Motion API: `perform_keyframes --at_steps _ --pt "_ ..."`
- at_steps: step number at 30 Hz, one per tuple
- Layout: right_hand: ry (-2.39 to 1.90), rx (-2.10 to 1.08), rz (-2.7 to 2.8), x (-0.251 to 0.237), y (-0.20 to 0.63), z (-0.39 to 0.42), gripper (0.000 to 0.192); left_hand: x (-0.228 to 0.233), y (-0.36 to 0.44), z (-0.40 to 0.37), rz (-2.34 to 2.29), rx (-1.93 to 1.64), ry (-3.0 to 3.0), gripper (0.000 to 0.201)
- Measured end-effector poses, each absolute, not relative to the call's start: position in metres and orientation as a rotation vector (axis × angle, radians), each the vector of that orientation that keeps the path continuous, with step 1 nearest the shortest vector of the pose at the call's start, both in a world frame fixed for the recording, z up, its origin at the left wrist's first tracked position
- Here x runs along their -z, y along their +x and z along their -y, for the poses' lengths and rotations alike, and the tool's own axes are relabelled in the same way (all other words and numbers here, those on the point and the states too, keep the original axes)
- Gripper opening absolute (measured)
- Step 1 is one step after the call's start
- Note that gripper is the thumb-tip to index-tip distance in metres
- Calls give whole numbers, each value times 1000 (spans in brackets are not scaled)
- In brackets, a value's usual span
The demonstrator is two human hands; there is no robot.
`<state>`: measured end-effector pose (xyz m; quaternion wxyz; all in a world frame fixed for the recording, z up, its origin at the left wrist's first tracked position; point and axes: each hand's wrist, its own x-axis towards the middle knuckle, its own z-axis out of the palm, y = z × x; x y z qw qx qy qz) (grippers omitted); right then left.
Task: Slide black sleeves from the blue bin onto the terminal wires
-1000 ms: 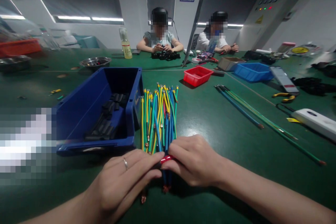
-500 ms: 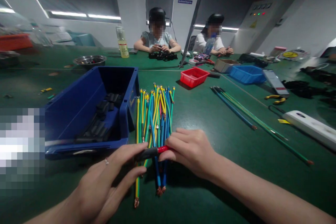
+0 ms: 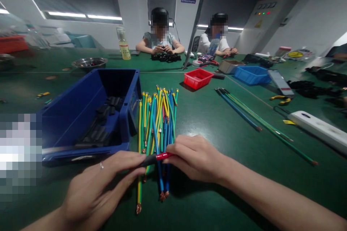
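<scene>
My left hand (image 3: 105,177) pinches a short black sleeve (image 3: 149,160) between thumb and fingers. Out of the sleeve's right end comes a red cable (image 3: 162,156), gripped by my right hand (image 3: 193,155) with the fingers curled over it. Sleeve and cable form one line above a bundle of cut cables (image 3: 155,126), some blue, others yellow-green, with lugs at the far ends and bare copper at several near ends. To the left stands a dark blue bin (image 3: 65,112) with several black sleeves (image 3: 94,130) inside. How far the cable reaches into the sleeve is hidden.
More cables (image 3: 241,106) lie at the right, near a white power strip (image 3: 317,126) and yellow-handled pliers (image 3: 282,98). Farther back are a red tray (image 3: 197,79), a blue tray (image 3: 252,75) and a metal bowl (image 3: 89,63). Two people sit across the table.
My left fingers have closed onto the black sleeve, where they were more apart before. More of the red cable shows between my hands. The whole view has shifted slightly.
</scene>
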<state>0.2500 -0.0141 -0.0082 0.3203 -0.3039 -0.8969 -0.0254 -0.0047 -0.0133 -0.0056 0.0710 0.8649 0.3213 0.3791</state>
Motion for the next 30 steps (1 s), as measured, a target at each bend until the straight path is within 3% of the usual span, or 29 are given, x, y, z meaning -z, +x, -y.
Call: perform_keyframes --at_steps 9,13,17,22,30 --pt "-825 276 2338 10 251 12 33 9 -7 14 -996 -1212 2532 21" --pt "-925 341 2292 12 253 9 49 11 -10 15 -1068 -1321 2513 23" --pt "-925 285 2353 15 254 11 51 8 -11 15 -1105 -1176 2561 28" --pt "-902 174 2457 15 249 18 41 10 -13 10 -947 -1059 2689 28" --pt "-836 274 2459 12 245 21 43 16 -24 6 -810 -897 2734 29"
